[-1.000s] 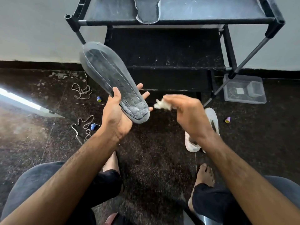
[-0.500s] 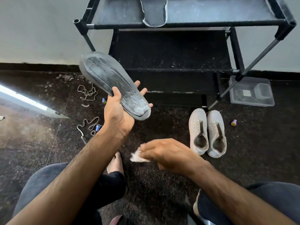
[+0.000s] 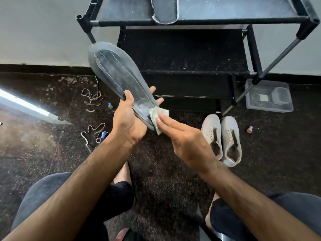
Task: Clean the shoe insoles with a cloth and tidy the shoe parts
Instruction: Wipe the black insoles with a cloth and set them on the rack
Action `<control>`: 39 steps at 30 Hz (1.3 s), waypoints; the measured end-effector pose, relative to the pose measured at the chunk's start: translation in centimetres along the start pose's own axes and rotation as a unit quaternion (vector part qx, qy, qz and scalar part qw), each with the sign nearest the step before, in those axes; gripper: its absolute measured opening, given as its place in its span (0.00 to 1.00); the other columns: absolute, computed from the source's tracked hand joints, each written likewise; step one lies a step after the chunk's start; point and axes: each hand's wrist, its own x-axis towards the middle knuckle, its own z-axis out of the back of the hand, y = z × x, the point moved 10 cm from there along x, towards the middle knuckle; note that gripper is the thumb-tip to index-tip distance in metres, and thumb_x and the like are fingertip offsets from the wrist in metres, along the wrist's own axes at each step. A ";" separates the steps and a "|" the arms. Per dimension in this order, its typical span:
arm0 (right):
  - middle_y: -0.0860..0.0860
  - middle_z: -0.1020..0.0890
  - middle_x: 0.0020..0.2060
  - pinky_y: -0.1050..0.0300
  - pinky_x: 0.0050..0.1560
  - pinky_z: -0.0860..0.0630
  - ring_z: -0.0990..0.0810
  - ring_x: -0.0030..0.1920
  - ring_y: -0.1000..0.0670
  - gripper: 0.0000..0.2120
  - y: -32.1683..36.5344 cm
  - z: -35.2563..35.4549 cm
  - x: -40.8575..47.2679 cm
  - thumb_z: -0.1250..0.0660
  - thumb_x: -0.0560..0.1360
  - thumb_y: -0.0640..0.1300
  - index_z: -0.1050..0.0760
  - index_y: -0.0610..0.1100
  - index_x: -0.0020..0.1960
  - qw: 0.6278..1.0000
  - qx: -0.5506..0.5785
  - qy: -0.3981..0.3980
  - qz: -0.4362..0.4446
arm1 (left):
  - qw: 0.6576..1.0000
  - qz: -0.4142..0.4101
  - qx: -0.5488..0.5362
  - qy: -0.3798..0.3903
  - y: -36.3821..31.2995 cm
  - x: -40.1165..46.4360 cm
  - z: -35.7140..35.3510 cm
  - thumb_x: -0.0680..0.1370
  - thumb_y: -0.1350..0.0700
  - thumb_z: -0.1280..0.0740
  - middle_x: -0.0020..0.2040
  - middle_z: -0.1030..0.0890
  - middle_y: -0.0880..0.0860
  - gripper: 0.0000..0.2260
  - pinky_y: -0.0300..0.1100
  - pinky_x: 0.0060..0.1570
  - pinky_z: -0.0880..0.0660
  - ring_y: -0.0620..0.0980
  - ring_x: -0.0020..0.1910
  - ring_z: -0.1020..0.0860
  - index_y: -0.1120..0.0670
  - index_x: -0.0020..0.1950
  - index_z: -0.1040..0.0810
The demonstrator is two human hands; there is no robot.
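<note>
1. The left hand (image 3: pixel 129 122) grips a dark grey insole (image 3: pixel 119 80) by its heel end, thumb on top, fingers curled beneath
2. The right hand (image 3: pixel 188 141) presses a small crumpled white cloth (image 3: pixel 157 117) onto that heel with straight fingers
3. The insole is stitched and dusty (toe end tilted up)
4. White laceless sneakers (image 3: pixel 222 136) stand together on the speckled floor (image 3: pixel 165 171)

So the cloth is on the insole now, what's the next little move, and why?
Probably a wipe from the heel up toward the toe. The right hand presses the small white cloth against the heel end of the grey insole, which the left hand grips near that end. The long stretch toward the toe looks dusty and streaked.
</note>
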 end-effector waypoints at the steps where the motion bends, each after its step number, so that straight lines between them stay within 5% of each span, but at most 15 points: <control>1: 0.40 0.23 0.68 0.54 0.66 0.23 0.23 0.68 0.47 0.24 -0.2 -0.4 -0.2 0.32 0.74 0.27 0.25 0.36 0.70 1.000 -0.002 0.018 0.007 | 1.000 0.007 0.001 -0.005 0.3 0.0 0.4 0.85 0.39 0.55 0.70 0.22 0.55 0.28 0.64 0.51 0.20 0.61 0.60 0.18 0.53 0.81 0.39; 6: 0.43 0.21 0.67 0.51 0.62 0.20 0.20 0.66 0.46 0.23 -1.7 -1.0 -0.2 0.32 0.75 0.29 0.24 0.39 0.69 0.994 -0.061 0.088 0.038 | 1.000 0.002 -0.011 -0.018 0.4 0.0 1.0 0.86 0.40 0.55 0.70 0.22 0.57 0.28 0.66 0.53 0.21 0.63 0.60 0.18 0.54 0.80 0.39; 10: 0.47 0.19 0.66 0.49 0.66 0.24 0.22 0.68 0.47 0.21 -5.8 -3.4 -1.6 0.34 0.74 0.27 0.19 0.42 0.64 0.962 -0.118 0.244 -0.039 | 0.998 -0.051 -0.022 -0.005 -1.5 -0.5 0.1 0.86 0.43 0.53 0.70 0.22 0.59 0.24 0.73 0.61 0.28 0.65 0.63 0.20 0.51 0.80 0.40; 12: 0.49 0.16 0.60 0.52 0.63 0.23 0.19 0.62 0.51 0.19 -7.4 -1.5 -0.7 0.36 0.75 0.29 0.17 0.43 0.61 0.972 -0.082 0.187 -0.113 | 0.997 -0.079 -0.004 -0.023 -2.0 -0.7 0.4 0.87 0.45 0.51 0.68 0.21 0.59 0.21 0.71 0.67 0.32 0.65 0.62 0.19 0.48 0.79 0.40; 15: 0.53 0.13 0.51 0.70 0.47 0.24 0.18 0.46 0.64 0.20 -8.7 4.0 1.2 0.37 0.74 0.27 0.14 0.44 0.55 0.972 0.061 -0.001 -0.228 | 0.994 -0.096 0.041 -0.034 -2.0 -0.9 0.6 0.87 0.48 0.49 0.68 0.20 0.58 0.18 0.67 0.69 0.30 0.62 0.62 0.19 0.49 0.76 0.36; 17: 0.53 0.14 0.50 0.67 0.47 0.24 0.18 0.47 0.62 0.22 -9.4 4.9 1.5 0.40 0.74 0.27 0.15 0.46 0.55 0.931 0.191 -0.035 -0.308 | 0.993 -0.091 0.070 -0.029 -1.5 -0.8 0.3 0.87 0.50 0.48 0.67 0.19 0.57 0.17 0.67 0.68 0.30 0.60 0.62 0.19 0.52 0.76 0.34; 21: 0.41 0.15 0.49 0.53 0.45 0.25 0.19 0.47 0.45 0.22 -8.3 2.5 1.9 0.46 0.73 0.25 0.18 0.39 0.54 0.790 0.455 -0.050 -0.408 | 0.990 -0.086 0.109 0.006 -0.2 -1.4 -1.4 0.87 0.57 0.46 0.64 0.18 0.58 0.15 0.62 0.65 0.26 0.60 0.62 0.18 0.56 0.73 0.31; 25: 0.43 0.18 0.41 0.62 0.31 0.24 0.20 0.35 0.51 0.14 -5.2 2.0 4.1 0.43 0.78 0.26 0.20 0.37 0.52 0.735 0.524 -0.050 -0.427 | 0.989 -0.095 0.107 0.048 -0.2 -3.1 -3.7 0.83 0.62 0.39 0.64 0.18 0.59 0.16 0.55 0.65 0.24 0.58 0.63 0.20 0.55 0.71 0.27; 29: 0.39 0.16 0.46 0.55 0.39 0.16 0.17 0.41 0.47 0.11 -2.5 2.5 5.8 0.41 0.80 0.31 0.22 0.34 0.58 0.698 0.566 -0.054 -0.437 | 0.994 -0.065 0.057 0.064 -1.4 -5.8 -5.3 0.83 0.51 0.39 0.62 0.18 0.59 0.18 0.49 0.51 0.19 0.55 0.55 0.17 0.54 0.71 0.26; 31: 0.38 0.16 0.53 0.48 0.49 0.15 0.16 0.50 0.42 0.13 -1.1 3.0 6.7 0.41 0.80 0.32 0.23 0.33 0.62 0.667 0.601 -0.062 -0.437 | 0.996 -0.050 0.025 0.065 -2.5 -6.8 -5.8 0.84 0.43 0.45 0.63 0.18 0.59 0.22 0.48 0.55 0.21 0.53 0.57 0.17 0.55 0.69 0.22; 34: 0.36 0.17 0.55 0.44 0.50 0.16 0.18 0.55 0.39 0.12 1.1 4.2 7.9 0.41 0.81 0.33 0.23 0.32 0.61 0.643 0.623 -0.072 -0.439 | 0.994 -0.062 0.041 0.078 -4.8 -8.0 -6.6 0.83 0.35 0.51 0.63 0.17 0.55 0.29 0.50 0.58 0.26 0.52 0.59 0.18 0.50 0.66 0.19; 37: 0.36 0.17 0.55 0.43 0.51 0.16 0.18 0.56 0.38 0.11 2.9 5.9 9.4 0.41 0.82 0.34 0.24 0.33 0.61 0.655 0.614 -0.082 -0.432 | 0.990 -0.090 0.098 0.055 -7.3 -9.1 -6.8 0.78 0.32 0.43 0.47 0.16 0.52 0.27 0.43 0.40 0.28 0.47 0.40 0.20 0.50 0.58 0.16; 39: 0.37 0.17 0.53 0.40 0.54 0.18 0.18 0.58 0.36 0.11 4.2 7.3 10.7 0.41 0.82 0.35 0.25 0.34 0.61 0.667 0.613 -0.083 -0.416 | 0.986 -0.106 0.122 0.049 -9.0 -10.0 -7.2 0.79 0.33 0.42 0.39 0.17 0.52 0.25 0.42 0.37 0.23 0.46 0.33 0.20 0.51 0.58 0.17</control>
